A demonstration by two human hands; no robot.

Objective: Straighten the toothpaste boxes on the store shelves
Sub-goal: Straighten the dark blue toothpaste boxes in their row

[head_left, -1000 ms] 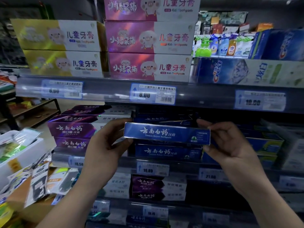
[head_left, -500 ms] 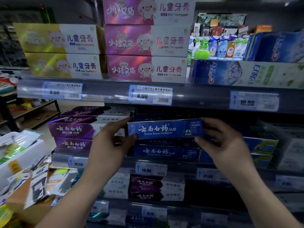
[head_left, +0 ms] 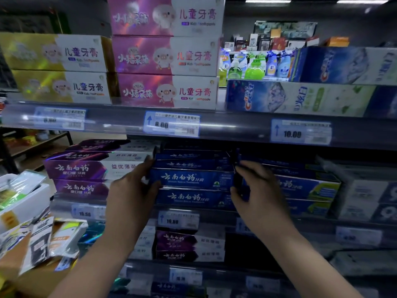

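1. The left hand [head_left: 133, 190] has come forward into the shelf since a second ago. It grips the left end of the blue box [head_left: 191, 179], with fingers curled over the top edge and the thumb low on the front face.
2. The right hand [head_left: 255, 190] has moved in with it and pinches the right end, fingers above and thumb below. Motion blur hides the exact contact.
3. A second ago the blue box was held out in front of the shelves, slanting down to the right. Now it lies level, long face forward, inside the middle shelf [head_left: 210, 216], resting on the lower blue box [head_left: 193, 198].
4. More blue boxes [head_left: 189, 164] show just above and behind it.
5. By my reading, this box is nearly squared away. What remains is to nudge its front flush with the one beneath and let go.
6. The purple boxes [head_left: 86, 171] stand just beside the left hand and seem to sit at a slight angle, so they may need attention next.
7. Farthest up, the pink boxes [head_left: 167, 91] on the upper shelf look evenly stacked.
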